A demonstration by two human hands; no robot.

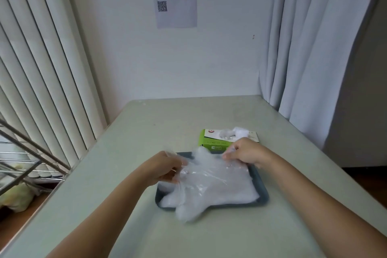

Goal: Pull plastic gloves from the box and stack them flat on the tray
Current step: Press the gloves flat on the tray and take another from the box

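Step in hand: laying a glove down. Left hand (165, 168) and right hand (244, 152) each pinch an edge of one thin clear plastic glove (205, 163), spread between them just over the pile of clear gloves (228, 186) in the dark grey rectangular tray (262, 189). Its fingers spill over the tray's near rim onto the pale green bench (146, 128). The green-and-white cardboard box (211, 142) sits just behind the tray, with a glove poking out. Next, probably: lower, smooth flat, let go, pull in the overhang.
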